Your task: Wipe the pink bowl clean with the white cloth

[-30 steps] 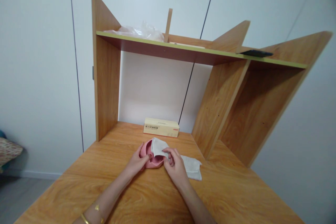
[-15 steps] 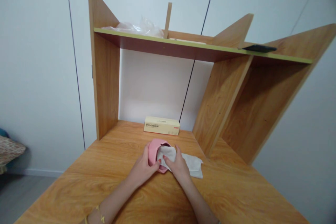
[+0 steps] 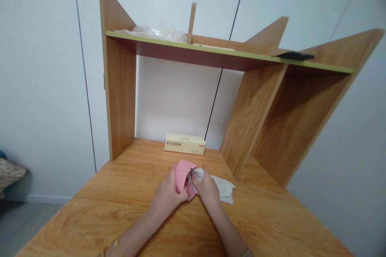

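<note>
A pink bowl [image 3: 183, 171] is tipped on its side above the wooden desk, its mouth turned towards the right. My left hand [image 3: 167, 191] is closed around its left wall, with the thumb at the near rim. A light grey cloth [image 3: 224, 189] is bunched at the bowl's mouth and partly inside it. My right hand [image 3: 207, 188] grips the cloth, its thumb pushed into the opening. The cloth's loose end trails right onto the desk. Most of the bowl's inside is hidden by the hand and cloth.
Behind the bowl, a cream cardboard box [image 3: 185, 144] stands on the desk [image 3: 126, 192]. A wooden shelf unit [image 3: 120, 100] rises at the back, holding a clear plastic bag [image 3: 163, 32] and a dark flat object [image 3: 295, 55] on its upper board.
The bowl has turned, so its mouth faces further right and less of the inside shows. My right thumb and the cloth have gone deeper into it.
</note>
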`<state>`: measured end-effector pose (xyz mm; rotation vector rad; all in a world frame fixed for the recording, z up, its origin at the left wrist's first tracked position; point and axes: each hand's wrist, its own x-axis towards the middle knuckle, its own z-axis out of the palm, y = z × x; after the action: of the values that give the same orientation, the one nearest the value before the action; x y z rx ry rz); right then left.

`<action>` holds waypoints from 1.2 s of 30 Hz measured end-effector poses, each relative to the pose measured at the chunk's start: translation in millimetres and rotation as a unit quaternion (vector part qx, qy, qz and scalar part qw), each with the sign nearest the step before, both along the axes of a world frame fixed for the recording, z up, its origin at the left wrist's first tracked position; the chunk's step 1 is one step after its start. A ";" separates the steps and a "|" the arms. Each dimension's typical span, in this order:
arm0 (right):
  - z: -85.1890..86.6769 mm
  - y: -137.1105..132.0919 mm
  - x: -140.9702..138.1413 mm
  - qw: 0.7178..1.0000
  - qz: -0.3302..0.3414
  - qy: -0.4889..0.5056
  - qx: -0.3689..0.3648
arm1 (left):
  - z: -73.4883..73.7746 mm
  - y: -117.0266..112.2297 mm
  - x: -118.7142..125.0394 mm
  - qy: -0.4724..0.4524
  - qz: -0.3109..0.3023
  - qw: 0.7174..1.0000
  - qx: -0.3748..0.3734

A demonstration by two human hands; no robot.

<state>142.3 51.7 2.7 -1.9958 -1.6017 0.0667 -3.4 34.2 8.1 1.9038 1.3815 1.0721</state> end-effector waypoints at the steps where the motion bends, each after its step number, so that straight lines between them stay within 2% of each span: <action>1: -1.3 0.7 -0.3 1.000 0.003 0.011 -0.014 | -0.2 0.6 0.0 -0.004 0.004 1.000 0.000; 4: -0.2 0.0 -1.2 1.000 0.003 -0.002 0.002 | 0.4 2.1 -1.0 -0.021 0.008 1.000 -0.013; 8: 5.2 -4.2 0.6 0.993 0.044 -0.029 0.104 | 4.0 0.3 -3.3 -0.028 0.002 0.999 -0.020; 10: 2.5 -3.5 2.5 0.994 0.050 -0.010 0.098 | 6.5 -1.5 -4.0 -0.016 -0.003 1.000 -0.002; 13: -7.5 1.2 4.8 0.998 0.024 0.052 0.032 | 10.3 -4.3 -3.5 0.009 -0.007 1.000 0.021; 15: -12.6 3.7 5.3 0.996 0.024 0.089 0.015 | 12.5 -6.1 -2.6 0.025 -0.011 0.999 0.032; 17: -12.7 3.3 5.0 0.995 0.025 0.090 0.022 | 14.5 -8.1 -2.0 0.040 -0.007 0.999 0.031; 19: -8.1 -0.2 4.3 0.997 0.021 0.051 0.051 | 16.7 -10.3 -2.3 0.044 0.001 0.999 0.019; 22: -0.4 -6.1 3.8 0.992 0.055 -0.006 0.116 | 20.3 -12.7 -4.1 0.019 0.002 1.000 0.003; 24: 0.2 -6.9 4.2 0.991 0.069 -0.004 0.115 | 22.5 -13.2 -5.2 0.016 -0.007 1.000 -0.004; 27: -6.6 -3.0 5.7 0.997 0.053 0.041 0.045 | 24.8 -12.5 -5.8 0.035 -0.017 0.999 0.004; 29: -12.2 0.8 6.7 0.994 0.063 0.079 0.028 | 26.0 -12.1 -6.9 0.037 -0.023 0.999 0.015; 34: -17.5 4.0 4.4 0.973 0.132 0.163 0.096 | 28.0 -10.7 -17.4 0.100 -0.049 0.994 0.019; 36: -18.3 3.8 2.1 0.963 0.140 0.204 0.109 | 25.9 -7.8 -21.6 0.111 -0.045 0.993 0.022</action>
<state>144.4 55.5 -15.6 -1.4633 -1.5298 0.3690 -25.0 26.4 33.9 2.1497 1.3838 0.8755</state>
